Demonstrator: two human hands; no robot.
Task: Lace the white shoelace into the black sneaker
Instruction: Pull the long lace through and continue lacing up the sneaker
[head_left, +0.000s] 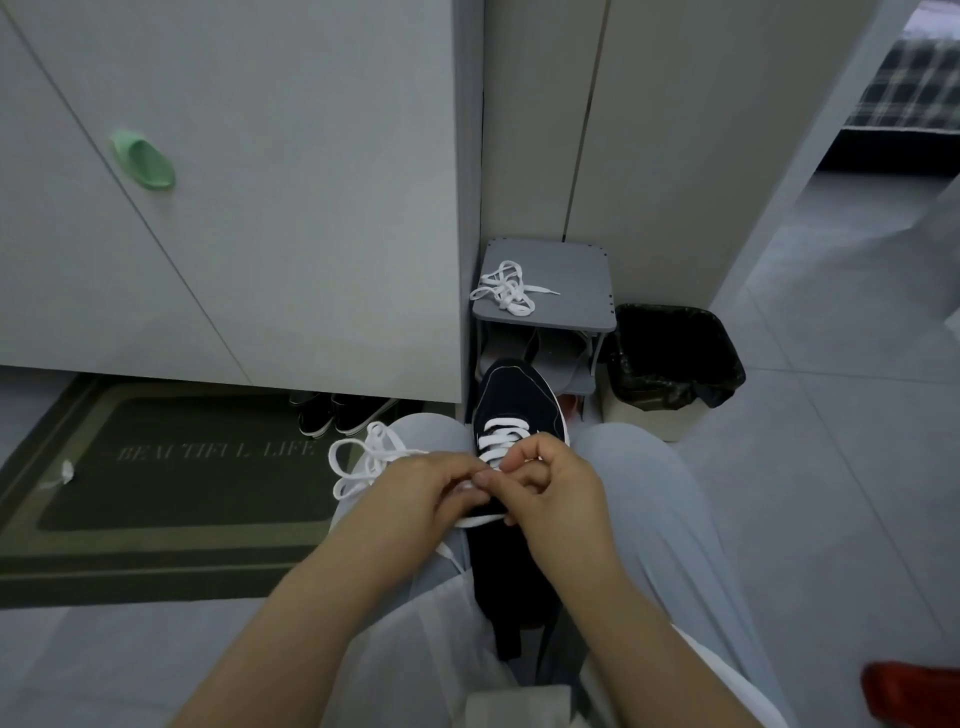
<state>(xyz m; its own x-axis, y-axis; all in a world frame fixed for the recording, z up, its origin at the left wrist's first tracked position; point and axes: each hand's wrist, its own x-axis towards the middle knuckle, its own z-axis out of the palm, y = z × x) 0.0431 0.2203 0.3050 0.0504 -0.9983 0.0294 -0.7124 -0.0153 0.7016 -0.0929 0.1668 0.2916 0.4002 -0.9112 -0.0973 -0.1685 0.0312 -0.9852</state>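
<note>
Black sneaker (511, 410): lay toe-outward between the person's knees, steadied for threading. White shoelace (363, 457): lower eyelets crossed, slack looped over left knee. Left hand (410, 493) and right hand (561, 483): together, each pinching lace at mid-eyelets, apparently feeding the next row.

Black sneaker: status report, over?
Left hand and right hand both pinch white shoelace. Black sneaker between the knees, toe rows laced. Spare lace on grey stool, out of the way.

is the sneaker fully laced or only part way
Part way. The white shoelace crosses only rows near the toe of the black sneaker; the rest lies loose, pinched by the left hand and right hand.
</note>
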